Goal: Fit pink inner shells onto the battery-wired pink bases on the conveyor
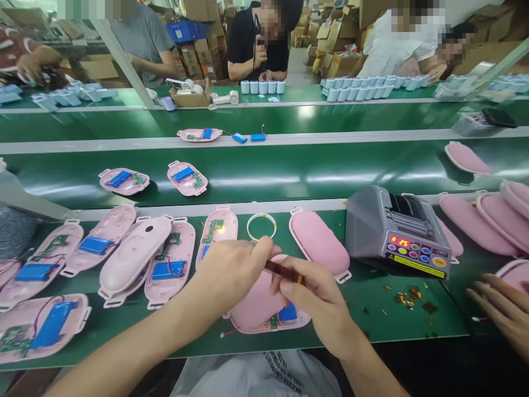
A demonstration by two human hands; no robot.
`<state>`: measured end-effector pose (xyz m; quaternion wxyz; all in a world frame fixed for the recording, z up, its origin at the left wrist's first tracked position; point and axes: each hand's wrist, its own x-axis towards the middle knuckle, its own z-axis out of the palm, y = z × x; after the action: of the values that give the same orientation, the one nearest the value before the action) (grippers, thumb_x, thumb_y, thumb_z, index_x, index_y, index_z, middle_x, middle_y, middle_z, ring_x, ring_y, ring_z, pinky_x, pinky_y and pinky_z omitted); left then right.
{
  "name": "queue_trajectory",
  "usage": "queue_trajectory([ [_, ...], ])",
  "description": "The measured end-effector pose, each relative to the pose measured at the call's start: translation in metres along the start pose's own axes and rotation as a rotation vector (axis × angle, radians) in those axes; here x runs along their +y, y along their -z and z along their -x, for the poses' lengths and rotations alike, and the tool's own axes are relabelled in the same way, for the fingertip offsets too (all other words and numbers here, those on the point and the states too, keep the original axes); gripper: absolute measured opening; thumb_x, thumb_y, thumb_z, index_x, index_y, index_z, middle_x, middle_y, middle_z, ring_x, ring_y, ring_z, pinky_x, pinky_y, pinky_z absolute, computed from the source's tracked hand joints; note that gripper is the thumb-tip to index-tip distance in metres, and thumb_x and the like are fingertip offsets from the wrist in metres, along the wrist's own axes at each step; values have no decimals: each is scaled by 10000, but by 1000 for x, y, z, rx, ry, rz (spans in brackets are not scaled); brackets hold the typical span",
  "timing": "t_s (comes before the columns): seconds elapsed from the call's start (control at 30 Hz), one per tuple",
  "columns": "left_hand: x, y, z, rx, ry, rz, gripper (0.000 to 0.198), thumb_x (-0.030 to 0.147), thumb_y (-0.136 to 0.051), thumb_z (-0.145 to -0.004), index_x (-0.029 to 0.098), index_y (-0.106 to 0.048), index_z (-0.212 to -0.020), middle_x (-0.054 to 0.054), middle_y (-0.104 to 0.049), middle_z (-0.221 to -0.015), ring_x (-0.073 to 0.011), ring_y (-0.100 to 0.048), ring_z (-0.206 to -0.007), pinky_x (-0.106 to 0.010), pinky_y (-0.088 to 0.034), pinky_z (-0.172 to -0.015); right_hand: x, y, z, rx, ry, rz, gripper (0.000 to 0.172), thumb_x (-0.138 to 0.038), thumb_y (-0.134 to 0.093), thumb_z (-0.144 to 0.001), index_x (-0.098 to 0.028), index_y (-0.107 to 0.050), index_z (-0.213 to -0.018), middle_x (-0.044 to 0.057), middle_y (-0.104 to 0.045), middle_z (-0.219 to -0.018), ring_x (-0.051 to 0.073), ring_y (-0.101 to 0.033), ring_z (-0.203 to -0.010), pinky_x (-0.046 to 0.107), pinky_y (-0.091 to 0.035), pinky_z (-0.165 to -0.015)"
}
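My right grip (314, 300) is closed, thumb against fingers, on a strip of amber tape (285, 272); my left grip (229, 278) is curled in at the strip's other end, its fingertips at or on the tape, though I cannot tell whether they pinch it; both grips sit over an open pink shell (295, 322), which lies to the left of the grey tape dispenser (397, 231) and nearer me; a pink cover (256, 300) rests on that shell, with a blue battery (288, 312) and a green circuit board (273, 323) showing at its lower edge; the work in hand, as seen, is holding this tape over the covered shell; the dispenser's red readout shows A 25; scraps of amber tape (405, 298) lie on the green belt surface (363, 314) just in front of the dispenser; left of it, a domed pink cover (318, 242) lies just beside it, then a thin white ring (261, 226); further left lie more open shells (41, 325) holding batteries and boards; right of the dispenser, pink covers (475, 223) lie overlapped; a co-worker's hand (504, 309) reaches in there, well apart from mine.
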<state>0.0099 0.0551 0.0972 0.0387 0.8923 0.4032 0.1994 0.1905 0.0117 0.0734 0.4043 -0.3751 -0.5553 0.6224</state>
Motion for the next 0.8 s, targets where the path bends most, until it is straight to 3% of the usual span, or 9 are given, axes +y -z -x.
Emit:
queue_trajectory([
  [0.07, -1, 0, 3, -35, 49, 212, 190, 217, -456, -975, 178, -640, -998, -22, -702, -719, -154, -615, -583, -234, -390, -491, 1, 1, 1, 19, 39, -14, 290, -368, -482, -950, -142, -545, -779, 13, -458, -725, 107, -375, -648, 240, -315, -598],
  [0.17, -8, -1, 13, -68, 154, 661, 241, 196, -556, -940, 244, -627, -1165, -34, -728, -1047, -160, -686, -856, -253, -542, -721, 0, 4, 5, 47, 72, 48, 305, -372, -440, -955, -143, -506, -764, 16, -427, -717, 114, -357, -656, 246, -295, -604],
  [0.3, -14, -9, 25, 48, 215, 1046, 136, 196, -653, -910, 255, -704, -1021, -19, -740, -935, -172, -692, -876, -269, -572, -766, -2, 7, 5, 15, 63, 51, 272, -329, -439, -924, -143, -501, -734, 17, -445, -715, 117, -379, -669, 254, -291, -621],
  [0.4, -15, -14, 27, 129, 194, 1060, 113, 190, -706, -875, 253, -743, -962, -20, -752, -868, -170, -699, -814, -261, -573, -715, -5, 8, 2, -14, 45, 27, 258, -314, -443, -895, -143, -490, -707, 6, -430, -687, 101, -347, -631, 246, -271, -592],
  [0.53, -15, -10, 23, 187, 121, 936, 104, 196, -715, -870, 252, -763, -943, -16, -761, -799, -153, -696, -708, -251, -566, -653, -11, 10, -4, -93, -11, -47, 257, -297, -455, -848, -136, -499, -652, 13, -458, -657, 100, -406, -635, 223, -325, -608],
  [0.67, -15, -4, 20, 156, 47, 846, 95, 271, -682, -903, 224, -764, -913, -32, -756, -756, -157, -689, -677, -253, -558, -616, -11, 13, -7, -170, -81, -67, 261, -294, -477, -811, -129, -525, -615, 24, -504, -630, 99, -432, -607, 208, -338, -571],
  [0.8, -16, -2, 19, 121, 35, 796, 83, 228, -675, -905, 221, -758, -911, -21, -753, -757, -142, -680, -662, -227, -536, -591, -2, 15, -7, -208, -95, -145, 188, -237, -456, -747, -117, -582, -674, 33, -539, -670, 105, -471, -623, 206, -356, -579],
])
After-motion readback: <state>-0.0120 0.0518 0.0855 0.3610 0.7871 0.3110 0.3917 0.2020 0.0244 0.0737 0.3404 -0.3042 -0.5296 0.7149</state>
